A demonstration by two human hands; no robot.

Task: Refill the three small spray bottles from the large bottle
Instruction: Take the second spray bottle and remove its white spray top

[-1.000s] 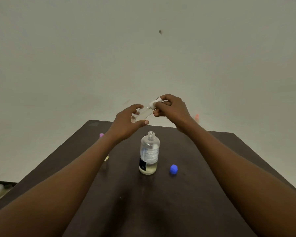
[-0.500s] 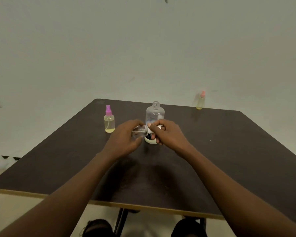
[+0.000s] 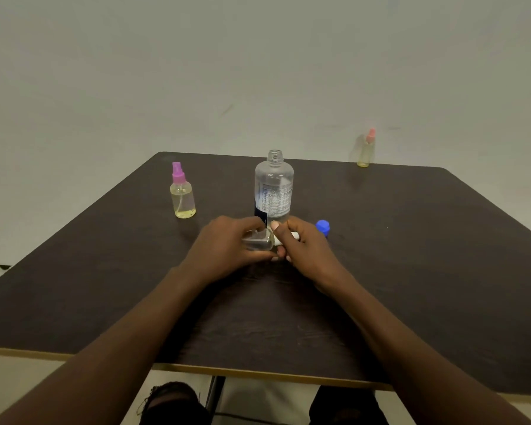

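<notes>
A small clear spray bottle (image 3: 259, 240) lies sideways between my hands, just in front of the large bottle. My left hand (image 3: 224, 250) grips its body, and my right hand (image 3: 304, 250) is closed around its white spray head (image 3: 279, 241). The large clear bottle (image 3: 274, 188) stands uncapped mid-table, a little liquid at its bottom, partly hidden by my fingers. Its blue cap (image 3: 323, 227) rests on the table to the right. A pink-topped spray bottle (image 3: 182, 193) with yellowish liquid stands at the left. A red-topped one (image 3: 366, 150) stands at the far right edge.
The dark table (image 3: 426, 271) has a pale front edge near my knees and a plain light wall behind it. A table leg and my dark trousers show below the front edge.
My hands have come down from above the large bottle to just above the table in front of it, still holding the small bottle. My view tilted down, showing the pink and red bottles.
</notes>
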